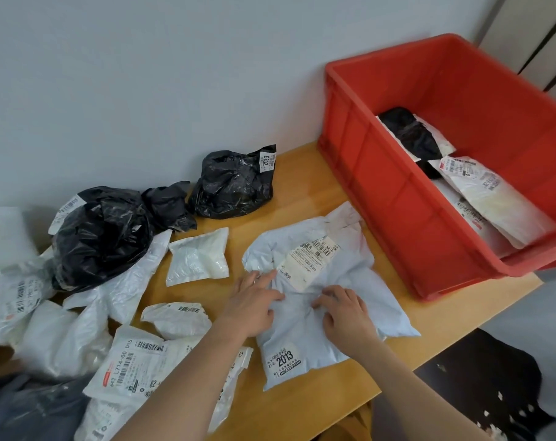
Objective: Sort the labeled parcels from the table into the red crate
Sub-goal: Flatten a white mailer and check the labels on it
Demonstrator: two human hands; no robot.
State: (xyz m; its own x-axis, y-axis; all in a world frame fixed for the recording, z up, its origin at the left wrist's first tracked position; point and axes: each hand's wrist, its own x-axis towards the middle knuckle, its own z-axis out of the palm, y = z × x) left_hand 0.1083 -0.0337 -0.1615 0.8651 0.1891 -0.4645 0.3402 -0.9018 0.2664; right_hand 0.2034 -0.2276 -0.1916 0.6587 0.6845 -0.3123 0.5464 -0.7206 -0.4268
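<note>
A large pale blue-white parcel [340,275] with two labels, one reading 2013, lies flat on the wooden table [302,173] just left of the red crate [381,186]. My left hand [254,303] rests on its left edge with fingers stretched out. My right hand [346,313] presses on its middle, fingers bent and bunching the plastic. Inside the crate lie a black parcel [410,132] and white labeled parcels [493,198].
Black bagged parcels [235,183] [101,237] sit by the wall at the left. Several white labeled parcels [133,361] and a small unlabeled white pouch [200,256] crowd the table's left side. A dark patterned object [480,383] lies below the table's right edge.
</note>
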